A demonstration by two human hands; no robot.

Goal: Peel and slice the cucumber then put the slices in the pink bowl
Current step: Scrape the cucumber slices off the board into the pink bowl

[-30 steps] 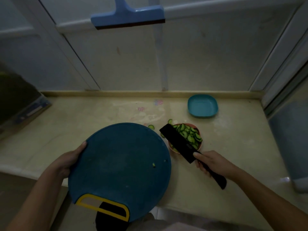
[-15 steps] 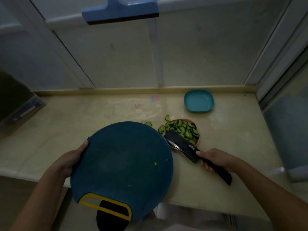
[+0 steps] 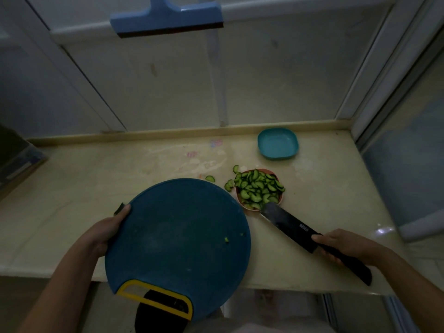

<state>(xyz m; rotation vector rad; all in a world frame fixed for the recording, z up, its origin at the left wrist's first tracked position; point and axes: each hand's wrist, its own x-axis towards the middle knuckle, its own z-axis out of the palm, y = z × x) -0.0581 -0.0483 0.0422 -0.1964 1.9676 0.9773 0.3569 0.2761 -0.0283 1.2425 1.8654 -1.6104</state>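
The pink bowl (image 3: 242, 205) sits mid-counter, heaped with green cucumber slices (image 3: 259, 188). A few loose slices (image 3: 229, 185) lie on the counter just left of it. My right hand (image 3: 346, 245) grips the black handle of a dark knife (image 3: 287, 223), whose blade tip rests at the bowl's near rim. My left hand (image 3: 105, 233) grips the left edge of the round blue cutting board (image 3: 177, 236), which overhangs the counter's front edge and carries only tiny green scraps.
An empty teal bowl (image 3: 278, 144) stands at the back right. A blue squeegee (image 3: 165, 16) hangs on the wall above. The counter (image 3: 84, 183) ends at a glass panel on the right and a dark object at the far left.
The knife has drawn back from over the bowl toward me, so the slices now show in full. The board has stayed in my left hand.
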